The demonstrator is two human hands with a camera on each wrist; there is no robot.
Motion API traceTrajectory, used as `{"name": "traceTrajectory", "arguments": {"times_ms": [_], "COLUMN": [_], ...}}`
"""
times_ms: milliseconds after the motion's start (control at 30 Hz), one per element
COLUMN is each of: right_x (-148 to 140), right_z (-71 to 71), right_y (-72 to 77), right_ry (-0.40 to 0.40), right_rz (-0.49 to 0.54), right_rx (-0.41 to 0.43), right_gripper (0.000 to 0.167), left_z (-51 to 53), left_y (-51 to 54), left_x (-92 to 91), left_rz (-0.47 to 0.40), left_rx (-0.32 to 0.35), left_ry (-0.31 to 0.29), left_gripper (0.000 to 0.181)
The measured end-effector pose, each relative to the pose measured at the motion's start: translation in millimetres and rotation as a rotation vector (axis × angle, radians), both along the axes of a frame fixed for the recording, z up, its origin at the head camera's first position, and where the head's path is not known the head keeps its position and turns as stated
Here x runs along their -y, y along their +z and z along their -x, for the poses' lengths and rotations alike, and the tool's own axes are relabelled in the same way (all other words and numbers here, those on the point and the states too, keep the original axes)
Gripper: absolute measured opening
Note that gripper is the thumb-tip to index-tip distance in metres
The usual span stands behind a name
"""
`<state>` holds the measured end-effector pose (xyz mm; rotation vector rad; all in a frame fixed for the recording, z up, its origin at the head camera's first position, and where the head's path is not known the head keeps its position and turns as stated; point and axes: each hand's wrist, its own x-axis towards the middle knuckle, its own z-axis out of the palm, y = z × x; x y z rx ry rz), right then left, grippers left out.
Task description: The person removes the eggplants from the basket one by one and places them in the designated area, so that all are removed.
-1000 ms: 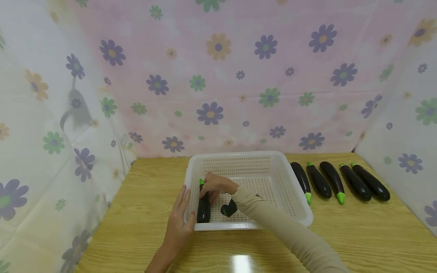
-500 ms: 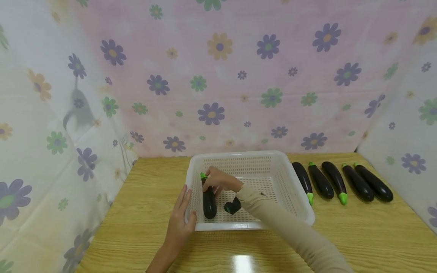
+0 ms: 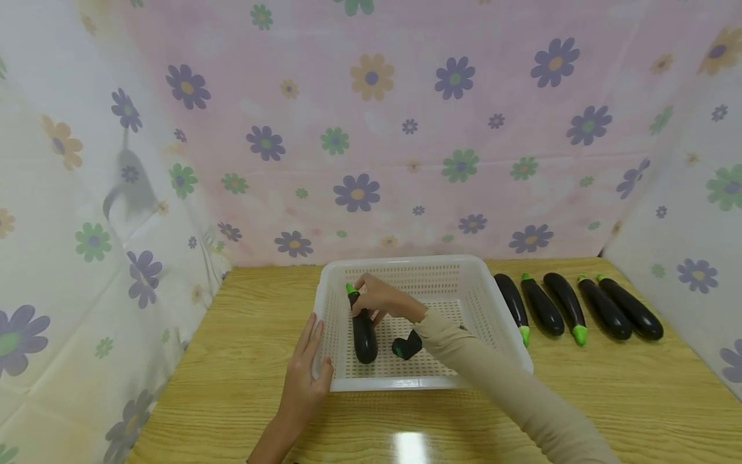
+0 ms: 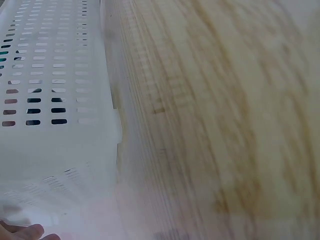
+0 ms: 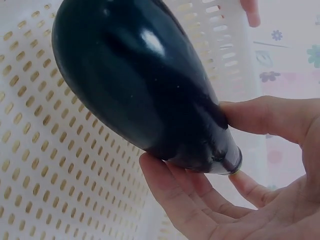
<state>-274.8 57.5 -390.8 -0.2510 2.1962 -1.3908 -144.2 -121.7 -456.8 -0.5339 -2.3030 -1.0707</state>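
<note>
In the head view my right hand [image 3: 379, 298] grips a dark purple eggplant [image 3: 365, 338] near its green stem end, inside a white perforated plastic basket [image 3: 406, 385]. The right wrist view shows the thumb on one side of the eggplant [image 5: 135, 75] and the fingers on the other; its thick end is tilted away from the palm, above the basket's slotted floor. My left hand [image 3: 304, 370] rests against the basket's left side, fingers fairly straight along the rim. Only a few of its fingertips [image 4: 30, 232] show in the left wrist view.
Several more eggplants [image 3: 562, 299] lie side by side on the wooden table [image 3: 249, 348], right of the basket. A small black object [image 3: 407, 346] hangs under the right wrist. Flowered cloth [image 3: 406, 148] closes off the back and both sides.
The right hand has moved the eggplant away from the basket's left wall, rightward and slightly up in the picture. The left hand stays at the basket's side.
</note>
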Motion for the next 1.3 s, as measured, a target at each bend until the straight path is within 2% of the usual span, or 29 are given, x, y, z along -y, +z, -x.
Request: {"name": "traceTrajectory", "arguments": {"times_ms": [433,667,1033,1300], "right_x": [-26,-42,-71,-89], "right_z": [-0.3,-3.4,-9.7,-14.6], "right_y": [10.2,21.7,28.7,35.0], "right_ry": [-0.019,-0.036,-0.025,-0.029], "right_rz": [0.023,0.017,0.001,0.000], "right_rx": [-0.007,-0.013,-0.055,-0.055], "right_gripper": [0.058,0.060,0.060,0.059], "left_z": [-1.8,-2.0,-3.9,-3.5], "left_y": [-0.3,-2.2,-3.8,-4.0], "left_x": [-1.2,-0.6,0.6,0.9], "left_rz": [-0.002,-0.014,-0.021,-0.018], "left_rx": [0.002,0.009,0.020,0.034], "left_ry": [-0.001,-0.012,-0.018,-0.025], "left_gripper": [0.063,0.062,0.064,0.063]}}
